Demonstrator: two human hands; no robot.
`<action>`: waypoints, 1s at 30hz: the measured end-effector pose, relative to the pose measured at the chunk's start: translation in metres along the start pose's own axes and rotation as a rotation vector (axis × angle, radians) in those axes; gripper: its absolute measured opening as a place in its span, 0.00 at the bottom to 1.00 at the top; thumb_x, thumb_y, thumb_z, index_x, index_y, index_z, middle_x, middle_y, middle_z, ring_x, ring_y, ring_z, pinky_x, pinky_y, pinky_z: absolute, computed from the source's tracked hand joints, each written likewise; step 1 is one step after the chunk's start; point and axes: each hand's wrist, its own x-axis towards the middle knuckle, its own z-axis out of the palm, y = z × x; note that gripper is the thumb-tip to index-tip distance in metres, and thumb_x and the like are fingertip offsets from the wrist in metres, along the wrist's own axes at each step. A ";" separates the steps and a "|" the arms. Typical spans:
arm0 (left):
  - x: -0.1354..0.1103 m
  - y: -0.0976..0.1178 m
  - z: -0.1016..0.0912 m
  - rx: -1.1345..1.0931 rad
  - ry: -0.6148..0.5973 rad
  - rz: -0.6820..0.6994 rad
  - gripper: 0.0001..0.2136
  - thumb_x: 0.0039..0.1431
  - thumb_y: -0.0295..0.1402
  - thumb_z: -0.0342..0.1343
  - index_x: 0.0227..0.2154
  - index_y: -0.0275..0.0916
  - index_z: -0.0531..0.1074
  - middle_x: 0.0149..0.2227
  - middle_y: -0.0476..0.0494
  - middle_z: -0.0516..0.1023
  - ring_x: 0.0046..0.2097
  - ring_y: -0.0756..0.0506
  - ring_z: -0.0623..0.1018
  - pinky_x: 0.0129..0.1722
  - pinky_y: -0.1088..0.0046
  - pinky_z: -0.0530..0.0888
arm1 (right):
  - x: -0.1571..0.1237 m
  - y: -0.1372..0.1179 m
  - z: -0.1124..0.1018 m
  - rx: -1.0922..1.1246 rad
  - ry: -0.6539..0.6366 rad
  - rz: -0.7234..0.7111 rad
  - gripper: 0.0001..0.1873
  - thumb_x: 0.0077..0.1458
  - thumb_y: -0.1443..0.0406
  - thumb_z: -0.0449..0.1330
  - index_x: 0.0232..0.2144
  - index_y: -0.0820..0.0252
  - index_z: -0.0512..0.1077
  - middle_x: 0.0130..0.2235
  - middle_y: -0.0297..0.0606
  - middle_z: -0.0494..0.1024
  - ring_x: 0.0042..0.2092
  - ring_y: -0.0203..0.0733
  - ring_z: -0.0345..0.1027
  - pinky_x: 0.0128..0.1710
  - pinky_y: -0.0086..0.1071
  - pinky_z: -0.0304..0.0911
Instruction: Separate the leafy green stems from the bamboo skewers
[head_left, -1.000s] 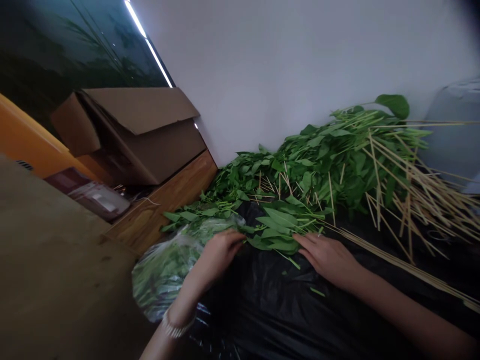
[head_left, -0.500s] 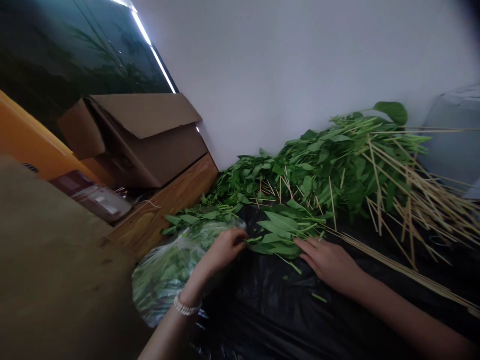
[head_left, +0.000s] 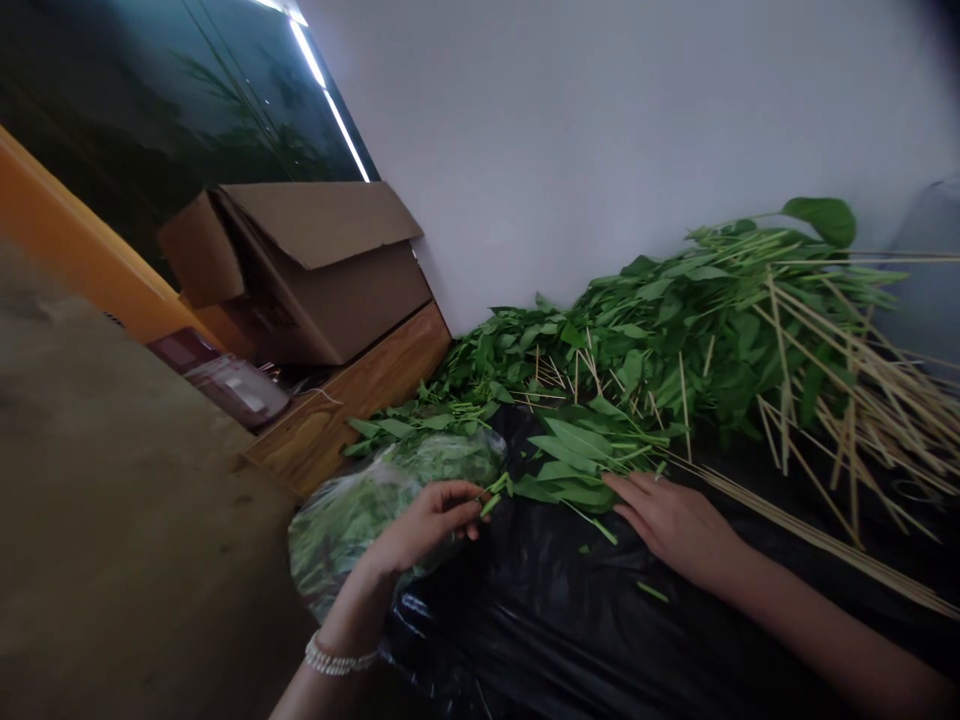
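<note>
My left hand [head_left: 435, 522], with a beaded bracelet at the wrist, pinches short green stems [head_left: 493, 497] between thumb and fingers. To its right, a small bunch of long-leaved greens [head_left: 574, 450] lies on black plastic sheeting [head_left: 570, 610]. My right hand [head_left: 667, 520], a ring on one finger, rests its outstretched fingers against the right side of that bunch. Behind and beneath my left hand is a clear plastic bag [head_left: 337, 540] full of greens. A loose cut stem [head_left: 652, 592] lies on the plastic, below my right hand.
A large heap of leafy greens [head_left: 675, 320] runs along the white wall [head_left: 555, 140]. Thin wooden sticks [head_left: 877, 370] lie scattered at the right, and a bundle of long sticks [head_left: 810, 530] stretches past my right forearm. An open cardboard box [head_left: 352, 300] stands on a wooden board [head_left: 352, 410].
My left hand has drawn slightly down and away from the bunch, with short stems showing in its fingers. My right hand stays on the greens. The view has shifted a little left.
</note>
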 end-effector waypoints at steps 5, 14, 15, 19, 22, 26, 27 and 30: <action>0.013 -0.005 0.010 -0.210 0.081 -0.032 0.19 0.57 0.45 0.56 0.42 0.33 0.73 0.42 0.36 0.79 0.22 0.55 0.74 0.18 0.82 0.62 | 0.000 0.000 0.001 0.005 0.024 -0.001 0.18 0.61 0.64 0.49 0.51 0.59 0.68 0.39 0.41 0.76 0.38 0.44 0.71 0.35 0.36 0.68; 0.037 -0.003 0.024 -0.708 -0.007 -0.093 0.11 0.59 0.34 0.54 0.42 0.35 0.74 0.48 0.35 0.77 0.26 0.55 0.77 0.21 0.86 0.69 | 0.003 -0.003 -0.004 -0.009 -0.022 -0.003 0.16 0.61 0.66 0.50 0.50 0.59 0.68 0.40 0.42 0.76 0.38 0.42 0.71 0.35 0.34 0.67; 0.035 -0.002 0.024 -0.675 -0.032 -0.067 0.10 0.59 0.34 0.55 0.39 0.35 0.76 0.45 0.36 0.79 0.25 0.55 0.77 0.20 0.86 0.69 | 0.003 -0.003 -0.005 -0.009 -0.023 0.000 0.16 0.60 0.66 0.51 0.50 0.59 0.68 0.40 0.41 0.76 0.38 0.43 0.71 0.35 0.35 0.67; 0.011 0.008 0.020 -0.227 -0.535 -0.018 0.11 0.54 0.35 0.58 0.32 0.31 0.79 0.33 0.39 0.82 0.22 0.52 0.76 0.17 0.82 0.66 | 0.003 -0.003 -0.007 -0.006 -0.039 0.007 0.17 0.60 0.67 0.52 0.51 0.59 0.68 0.39 0.41 0.76 0.38 0.43 0.71 0.36 0.35 0.68; -0.008 0.020 0.009 0.068 -0.788 0.000 0.16 0.52 0.37 0.61 0.43 0.34 0.78 0.38 0.39 0.81 0.28 0.48 0.78 0.22 0.78 0.71 | 0.003 -0.003 -0.005 -0.009 -0.039 0.007 0.17 0.60 0.66 0.52 0.51 0.59 0.67 0.39 0.41 0.76 0.38 0.43 0.71 0.36 0.34 0.67; 0.003 0.031 -0.015 0.168 -0.359 0.127 0.15 0.58 0.39 0.55 0.44 0.38 0.76 0.43 0.41 0.80 0.27 0.51 0.77 0.27 0.77 0.73 | 0.002 -0.002 -0.002 -0.013 -0.037 0.014 0.17 0.60 0.66 0.51 0.51 0.59 0.67 0.39 0.41 0.75 0.38 0.43 0.71 0.35 0.35 0.67; 0.014 0.031 -0.024 0.219 -0.189 0.178 0.14 0.58 0.38 0.55 0.44 0.38 0.76 0.42 0.41 0.80 0.30 0.49 0.78 0.30 0.75 0.74 | 0.002 -0.002 -0.001 -0.009 -0.041 0.017 0.17 0.60 0.66 0.51 0.51 0.59 0.67 0.39 0.41 0.75 0.38 0.43 0.71 0.35 0.35 0.67; 0.054 0.025 -0.055 0.518 0.299 0.280 0.13 0.55 0.31 0.54 0.43 0.37 0.77 0.44 0.41 0.79 0.45 0.42 0.77 0.47 0.66 0.73 | 0.002 -0.001 0.000 0.004 -0.049 0.021 0.17 0.60 0.66 0.51 0.51 0.58 0.67 0.39 0.41 0.75 0.38 0.43 0.71 0.35 0.35 0.67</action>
